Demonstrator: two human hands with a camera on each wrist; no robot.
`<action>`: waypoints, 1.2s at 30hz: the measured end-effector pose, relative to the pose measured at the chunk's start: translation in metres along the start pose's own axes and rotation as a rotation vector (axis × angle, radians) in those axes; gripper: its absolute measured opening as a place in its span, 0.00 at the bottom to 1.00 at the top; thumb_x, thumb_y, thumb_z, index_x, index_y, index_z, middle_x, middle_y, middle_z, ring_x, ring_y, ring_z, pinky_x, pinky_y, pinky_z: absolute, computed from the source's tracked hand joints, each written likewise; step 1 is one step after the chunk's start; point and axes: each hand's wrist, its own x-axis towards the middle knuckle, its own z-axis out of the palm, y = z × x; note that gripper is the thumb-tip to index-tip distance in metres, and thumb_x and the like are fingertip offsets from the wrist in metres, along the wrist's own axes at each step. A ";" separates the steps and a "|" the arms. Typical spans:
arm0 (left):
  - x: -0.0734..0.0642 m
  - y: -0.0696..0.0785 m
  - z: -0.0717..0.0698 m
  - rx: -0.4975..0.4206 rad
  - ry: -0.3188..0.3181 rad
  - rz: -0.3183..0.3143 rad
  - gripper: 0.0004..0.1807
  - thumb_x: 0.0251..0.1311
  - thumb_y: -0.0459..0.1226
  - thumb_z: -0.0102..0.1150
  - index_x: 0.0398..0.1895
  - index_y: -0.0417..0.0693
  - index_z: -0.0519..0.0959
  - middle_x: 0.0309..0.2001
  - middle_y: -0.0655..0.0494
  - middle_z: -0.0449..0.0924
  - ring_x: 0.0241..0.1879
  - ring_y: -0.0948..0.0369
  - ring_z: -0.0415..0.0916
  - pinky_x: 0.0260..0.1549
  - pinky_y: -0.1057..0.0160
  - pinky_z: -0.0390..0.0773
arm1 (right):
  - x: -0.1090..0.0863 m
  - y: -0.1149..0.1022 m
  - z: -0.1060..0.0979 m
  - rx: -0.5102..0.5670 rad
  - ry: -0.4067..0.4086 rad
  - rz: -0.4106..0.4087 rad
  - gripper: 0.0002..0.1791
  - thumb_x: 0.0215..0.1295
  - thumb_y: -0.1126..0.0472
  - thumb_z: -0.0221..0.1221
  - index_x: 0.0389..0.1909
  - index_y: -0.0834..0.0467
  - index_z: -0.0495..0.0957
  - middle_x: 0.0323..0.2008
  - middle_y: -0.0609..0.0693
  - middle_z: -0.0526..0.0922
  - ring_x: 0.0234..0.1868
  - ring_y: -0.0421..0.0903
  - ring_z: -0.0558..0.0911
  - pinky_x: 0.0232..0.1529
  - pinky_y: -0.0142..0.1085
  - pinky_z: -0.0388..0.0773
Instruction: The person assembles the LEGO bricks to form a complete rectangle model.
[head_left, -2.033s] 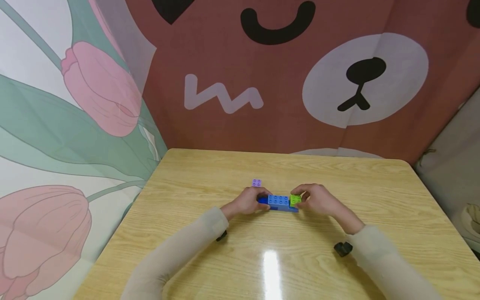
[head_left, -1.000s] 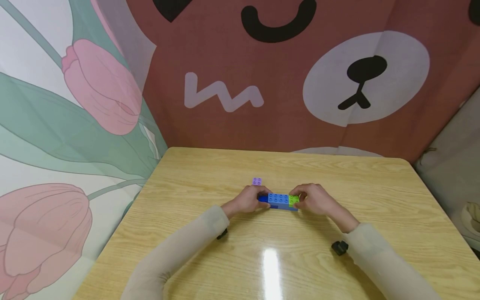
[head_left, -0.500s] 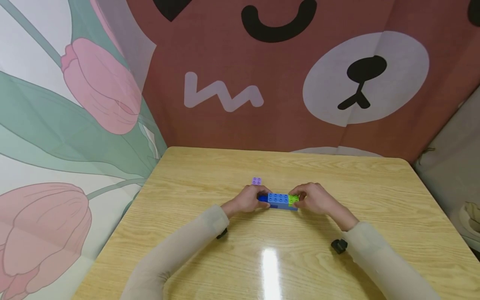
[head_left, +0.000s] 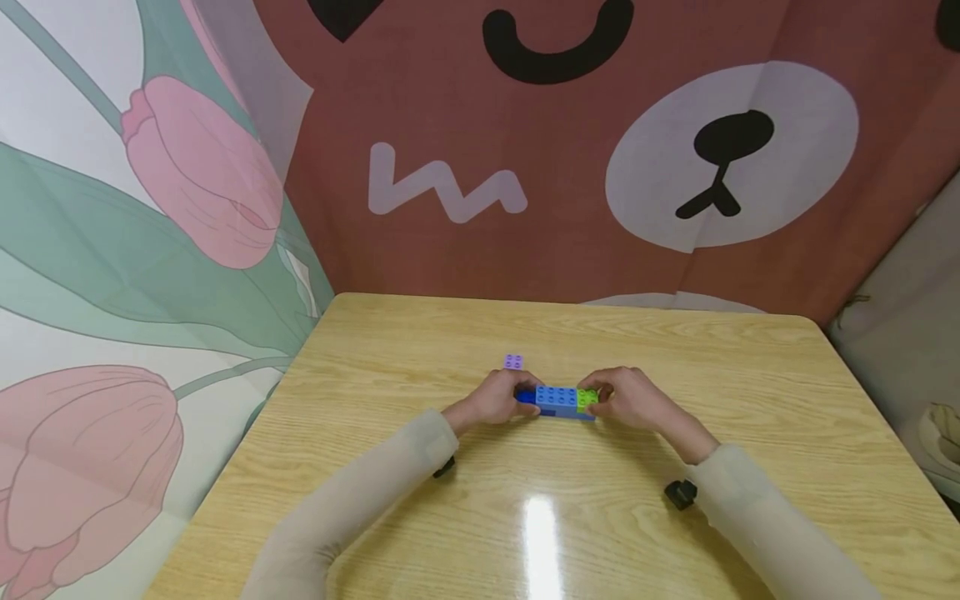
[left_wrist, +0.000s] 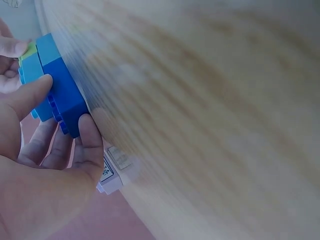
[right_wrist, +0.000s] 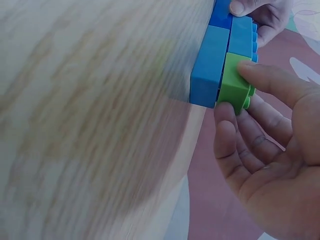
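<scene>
Thumb and fingers of my left hand (head_left: 497, 397) grip the left end of a low stack of toy building bricks, around a dark blue brick (left_wrist: 67, 95). A lighter blue brick (right_wrist: 207, 65) continues the bottom layer to the right. On top, an upper light blue brick (head_left: 557, 397) bridges the two, leaving the dark blue studs bare at the left end. My right hand (head_left: 633, 400) pinches a lime green brick (right_wrist: 231, 80) between thumb and fingers. That green brick sits on the right end of the bottom layer, flush against the upper blue one.
Behind my left hand stands a small purple brick (head_left: 513, 362), its printed side showing in the left wrist view. The wooden table (head_left: 420, 517) ends at a printed bear curtain (head_left: 555, 258) at the back. Black wrist devices (head_left: 681, 494) sit under the sleeves.
The green brick has moved slightly left and down, closing the gap to the upper blue brick. My right hand moved with it; my left hand has kept its grip. Lately both hands hold nearly still.
</scene>
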 end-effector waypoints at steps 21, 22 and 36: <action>-0.002 0.000 -0.001 -0.012 -0.001 -0.006 0.22 0.61 0.42 0.69 0.59 0.53 0.80 0.55 0.57 0.85 0.52 0.64 0.80 0.55 0.64 0.78 | 0.000 0.001 0.003 0.025 -0.028 0.034 0.17 0.59 0.60 0.70 0.50 0.53 0.83 0.42 0.49 0.86 0.36 0.41 0.80 0.33 0.34 0.76; -0.002 0.000 -0.001 -0.014 -0.003 -0.007 0.22 0.61 0.42 0.69 0.59 0.53 0.80 0.55 0.57 0.84 0.53 0.64 0.80 0.55 0.64 0.78 | 0.000 0.001 0.003 0.026 -0.028 0.032 0.17 0.59 0.60 0.70 0.50 0.53 0.83 0.42 0.49 0.86 0.36 0.42 0.80 0.33 0.34 0.76; -0.005 -0.004 -0.020 -0.102 0.038 0.033 0.19 0.64 0.30 0.63 0.59 0.47 0.80 0.55 0.52 0.83 0.56 0.56 0.79 0.54 0.61 0.80 | 0.001 0.005 0.005 0.051 -0.033 0.015 0.17 0.60 0.61 0.70 0.50 0.54 0.82 0.41 0.48 0.86 0.37 0.41 0.82 0.33 0.35 0.77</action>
